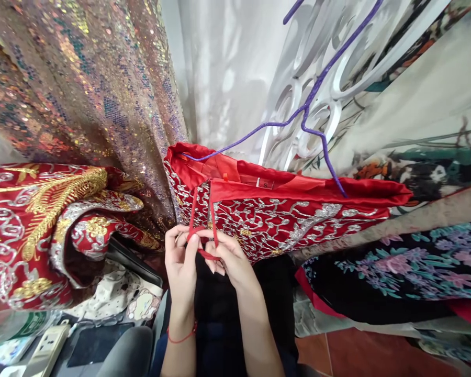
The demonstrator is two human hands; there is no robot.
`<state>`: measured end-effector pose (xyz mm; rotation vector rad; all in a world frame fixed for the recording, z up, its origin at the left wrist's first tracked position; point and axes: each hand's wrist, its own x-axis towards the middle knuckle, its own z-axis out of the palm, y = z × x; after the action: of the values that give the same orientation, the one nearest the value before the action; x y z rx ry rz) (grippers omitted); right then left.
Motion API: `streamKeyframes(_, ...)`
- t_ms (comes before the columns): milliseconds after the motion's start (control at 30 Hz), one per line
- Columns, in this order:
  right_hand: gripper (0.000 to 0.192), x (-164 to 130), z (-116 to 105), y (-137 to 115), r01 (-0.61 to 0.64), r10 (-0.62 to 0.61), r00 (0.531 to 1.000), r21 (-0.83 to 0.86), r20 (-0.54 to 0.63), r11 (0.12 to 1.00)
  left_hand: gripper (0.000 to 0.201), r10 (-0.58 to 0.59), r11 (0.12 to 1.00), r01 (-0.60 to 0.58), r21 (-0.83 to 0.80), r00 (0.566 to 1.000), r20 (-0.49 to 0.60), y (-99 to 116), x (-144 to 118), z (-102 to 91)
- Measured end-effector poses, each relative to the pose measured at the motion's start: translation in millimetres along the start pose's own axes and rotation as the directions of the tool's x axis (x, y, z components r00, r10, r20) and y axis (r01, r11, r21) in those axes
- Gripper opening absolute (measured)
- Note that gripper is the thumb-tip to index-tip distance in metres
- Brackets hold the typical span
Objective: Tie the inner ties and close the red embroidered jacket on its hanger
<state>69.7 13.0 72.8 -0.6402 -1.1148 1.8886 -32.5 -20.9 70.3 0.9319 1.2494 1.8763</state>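
Observation:
A red embroidered skirt (pixel 275 225) with silver scrollwork and a red satin waistband hangs in front of me, a purple wire hanger (pixel 259 126) inside its waist. Two thin red ties (pixel 214 222) run down from the opening at its waist. My left hand (pixel 183 254) pinches a loop of the ties between thumb and fingers. Close beside it, my right hand (pixel 227 254) is closed on the other part of the red cord, its fingertips partly hidden. A small white label (pixel 264 183) shows inside the waistband.
At left lies a red garment with gold embroidery (pixel 31 235), below a sequined curtain (pixel 82 94). A white scrollwork panel (pixel 329 99) stands behind the hanger. Black floral fabric (pixel 400 267) is at right. A power strip (pixel 49 348) and a plastic bottle (pixel 19 322) sit lower left.

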Motion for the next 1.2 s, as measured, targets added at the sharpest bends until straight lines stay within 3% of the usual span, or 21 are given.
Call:
streamKeyframes(233, 0.039, -2, 3, 0, 0.049, -0.048, 0.996, 0.001, -0.079, 0.999, 0.019, -0.047, 0.997, 0.054, 0.055, 0.990, -0.131, -13, 12, -9.4)
streamKeyframes(500, 0.032, -11, -1, -9, 0.088, -0.096, 0.972, -0.046, -0.215, 0.995, 0.029, -0.042, 0.978, 0.077, 0.194, 0.983, -0.180, -55, 38, -20.1)
streamKeyframes(633, 0.028, -10, -6, -5, 0.080, -0.091, 0.963, -0.051, -0.255, 0.995, 0.049, 0.089, 0.935, -0.017, 0.354, 0.978, -0.187, -52, 37, -20.2)
streamKeyframes(700, 0.027, -9, -8, -3, 0.085, -0.094, 0.964, -0.047, -0.247, 0.995, 0.039, 0.169, 0.903, -0.137, 0.407, 0.985, -0.042, -38, 32, -19.0)
streamKeyframes(767, 0.028, -9, -8, -2, 0.090, -0.100, 0.967, -0.051, -0.233, 0.995, 0.031, 0.163, 0.897, -0.228, 0.380, 0.967, 0.196, -23, 26, -17.9)
streamKeyframes(833, 0.029, -8, -8, -3, 0.096, -0.108, 0.966, -0.066, -0.235, 0.993, 0.026, 0.103, 0.897, -0.244, 0.369, 0.927, 0.361, -12, 22, -17.0)
streamKeyframes(900, 0.029, -5, -7, -8, 0.105, -0.125, 0.956, -0.087, -0.266, 0.991, 0.026, 0.030, 0.891, -0.219, 0.398, 0.903, 0.429, -5, 24, -15.4)
streamKeyframes(1000, 0.028, 5, -8, -26, 0.167, -0.215, 0.928, -0.176, -0.304, 0.970, 0.035, 0.005, 0.900, -0.214, 0.379, 0.875, 0.484, 2, 39, -10.6)
streamKeyframes(1100, 0.021, 20, -11, -50, 0.265, -0.371, 0.891, -0.362, -0.263, 0.893, 0.037, 0.121, 0.859, -0.308, 0.408, 0.897, 0.424, 12, 66, -4.6)
streamKeyframes(1167, 0.014, 26, -14, -66, 0.362, -0.520, 0.793, -0.441, -0.317, 0.821, 0.035, 0.229, 0.784, -0.366, 0.501, 0.921, 0.315, 21, 86, -2.3)
streamKeyframes(1200, 0.011, 26, -15, -72, 0.423, -0.600, 0.706, -0.455, -0.376, 0.783, 0.034, 0.284, 0.757, -0.374, 0.536, 0.927, 0.247, 26, 95, -2.0)
